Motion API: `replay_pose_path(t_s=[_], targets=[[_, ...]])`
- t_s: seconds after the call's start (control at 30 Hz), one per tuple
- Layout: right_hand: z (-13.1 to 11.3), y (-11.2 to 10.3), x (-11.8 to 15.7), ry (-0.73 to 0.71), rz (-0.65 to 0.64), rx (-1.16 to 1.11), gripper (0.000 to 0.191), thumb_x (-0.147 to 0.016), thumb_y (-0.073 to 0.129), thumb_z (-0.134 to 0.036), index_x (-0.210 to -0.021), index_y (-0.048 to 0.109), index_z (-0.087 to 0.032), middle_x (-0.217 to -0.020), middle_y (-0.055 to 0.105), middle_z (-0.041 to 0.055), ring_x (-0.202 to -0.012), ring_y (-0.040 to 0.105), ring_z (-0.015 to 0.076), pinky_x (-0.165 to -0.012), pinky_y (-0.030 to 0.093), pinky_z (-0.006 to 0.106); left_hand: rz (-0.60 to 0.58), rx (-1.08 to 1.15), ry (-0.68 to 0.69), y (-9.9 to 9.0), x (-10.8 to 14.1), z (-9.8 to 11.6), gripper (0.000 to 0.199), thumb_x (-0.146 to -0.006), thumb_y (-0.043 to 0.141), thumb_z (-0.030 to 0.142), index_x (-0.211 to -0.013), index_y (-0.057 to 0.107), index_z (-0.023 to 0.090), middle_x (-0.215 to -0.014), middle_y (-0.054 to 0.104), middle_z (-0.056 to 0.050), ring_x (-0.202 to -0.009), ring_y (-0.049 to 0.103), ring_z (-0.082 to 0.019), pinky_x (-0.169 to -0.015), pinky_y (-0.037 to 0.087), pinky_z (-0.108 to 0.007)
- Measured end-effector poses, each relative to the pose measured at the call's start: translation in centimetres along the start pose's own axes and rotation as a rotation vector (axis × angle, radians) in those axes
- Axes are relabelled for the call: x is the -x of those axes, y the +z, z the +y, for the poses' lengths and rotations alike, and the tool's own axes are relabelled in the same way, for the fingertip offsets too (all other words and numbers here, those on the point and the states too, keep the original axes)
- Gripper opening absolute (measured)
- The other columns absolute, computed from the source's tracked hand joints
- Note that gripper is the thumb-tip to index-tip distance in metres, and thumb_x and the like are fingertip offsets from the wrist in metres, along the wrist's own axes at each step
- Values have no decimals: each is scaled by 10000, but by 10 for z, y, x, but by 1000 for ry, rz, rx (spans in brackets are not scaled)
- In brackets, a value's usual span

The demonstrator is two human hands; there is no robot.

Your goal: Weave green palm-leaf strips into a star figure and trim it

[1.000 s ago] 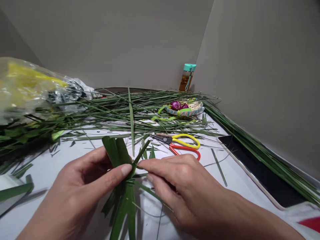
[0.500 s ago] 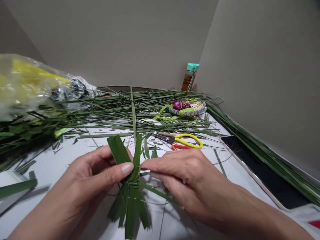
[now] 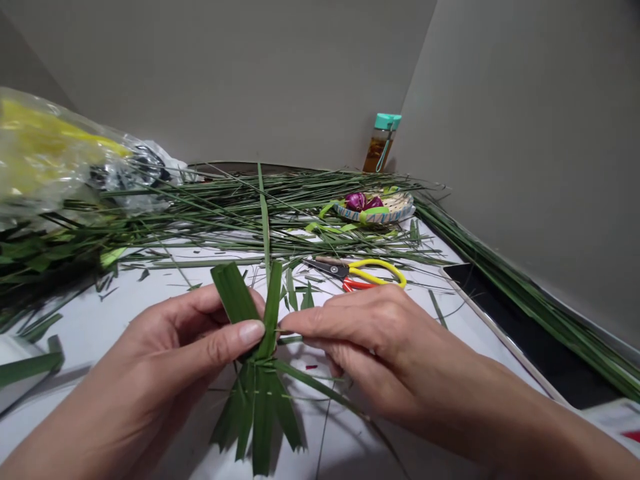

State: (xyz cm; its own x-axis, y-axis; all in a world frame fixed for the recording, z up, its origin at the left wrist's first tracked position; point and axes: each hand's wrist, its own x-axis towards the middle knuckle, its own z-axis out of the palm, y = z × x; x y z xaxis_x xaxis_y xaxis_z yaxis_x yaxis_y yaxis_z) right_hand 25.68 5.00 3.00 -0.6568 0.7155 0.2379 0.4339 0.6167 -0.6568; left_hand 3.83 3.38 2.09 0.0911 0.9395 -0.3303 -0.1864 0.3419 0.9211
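Note:
A bundle of green leaf strips point(image 3: 263, 407), pinched and bound at its middle, fans out below with jagged cut ends. My left hand point(image 3: 200, 353) is closed on its upper part, the thumb pressed on the front and the fingers behind. At the right side of the binding, my right hand point(image 3: 370, 340) has its index fingertip against the bundle. Its other fingers are curled, and what they pinch, if anything, is too small to make out. A narrow strip point(image 3: 320, 387) trails from the binding under the right hand. Scissors point(image 3: 357, 272) with yellow and red handles lie just beyond.
Long green leaves point(image 3: 220, 200) are heaped across the back, more point(image 3: 530, 293) along the right edge. A small woven basket point(image 3: 395, 212) holds purple onions. A teal-capped bottle point(image 3: 379, 147), a plastic bag point(image 3: 50, 153) and a dark tablet-like slab point(image 3: 530, 347) stand or lie around.
The view has shifted slightly, so the background sits a little higher. Both hands keep nearly the same hold; the trailing strip shows longer, and a small red bit has come into sight under the right hand.

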Motion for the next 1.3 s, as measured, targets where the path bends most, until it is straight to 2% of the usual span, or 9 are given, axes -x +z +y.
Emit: replay_pose_path(t_s=[0.13,0.33,0.53,0.7,0.8,1.03,1.2,1.3], targets=[[1,-3,-5,-5,-55,-96,380,-924,478,3,-1055,781,-184,-862,759,-22,-728,613,101,-693,421,180,8,8,-28,-1,1,0,319,-634,930,304,-939,842,335,-881,838,4,-651,719,-187,-600,635,-226],[3,-4,-7,3,-44,-246,397,-919,514,30,-1085,799,-189,-839,731,-49,-730,593,67,-739,414,111,-42,99,-32,-3,1,-1,291,-624,942,248,-890,848,318,-711,808,16,-641,713,-162,-587,609,-174],[0,-4,-6,17,-62,-157,334,-945,508,3,-990,786,-176,-772,685,-48,-677,552,85,-662,398,159,-28,100,-81,4,3,3,283,-712,878,217,-970,835,325,-938,859,-1,-913,764,-239,-701,626,-252],[0,-6,-7,10,-44,-250,423,-915,498,60,-1054,802,-199,-894,775,-44,-751,636,88,-730,441,142,-28,111,-86,10,-2,7,300,-649,877,280,-947,845,275,-847,857,-77,-941,774,-357,-842,625,-437],[2,-6,-8,-5,-31,-275,428,-915,515,62,-1117,807,-176,-957,806,-28,-789,674,69,-754,447,103,-10,126,-94,14,-4,11,354,-629,864,345,-969,837,251,-821,850,-97,-913,773,-377,-853,617,-476],[1,-7,-8,-47,-39,-215,375,-934,541,46,-1100,800,-168,-1011,809,-23,-854,683,71,-809,435,101,-1,117,-108,12,0,6,306,-641,864,328,-930,825,236,-791,832,-85,-850,767,-342,-796,615,-435],[-2,-3,-7,18,-57,-84,217,-999,551,-92,-997,751,-178,-903,752,-11,-784,629,115,-729,435,191,-41,92,-153,3,3,2,253,-681,871,166,-898,829,290,-911,843,-26,-876,759,-252,-647,593,-261],[-4,1,-5,55,-15,-13,174,-1013,545,-151,-958,701,-204,-812,687,-38,-738,589,111,-704,406,216,-64,89,-124,2,3,2,253,-689,884,177,-894,832,317,-961,843,5,-861,757,-217,-629,588,-215]])
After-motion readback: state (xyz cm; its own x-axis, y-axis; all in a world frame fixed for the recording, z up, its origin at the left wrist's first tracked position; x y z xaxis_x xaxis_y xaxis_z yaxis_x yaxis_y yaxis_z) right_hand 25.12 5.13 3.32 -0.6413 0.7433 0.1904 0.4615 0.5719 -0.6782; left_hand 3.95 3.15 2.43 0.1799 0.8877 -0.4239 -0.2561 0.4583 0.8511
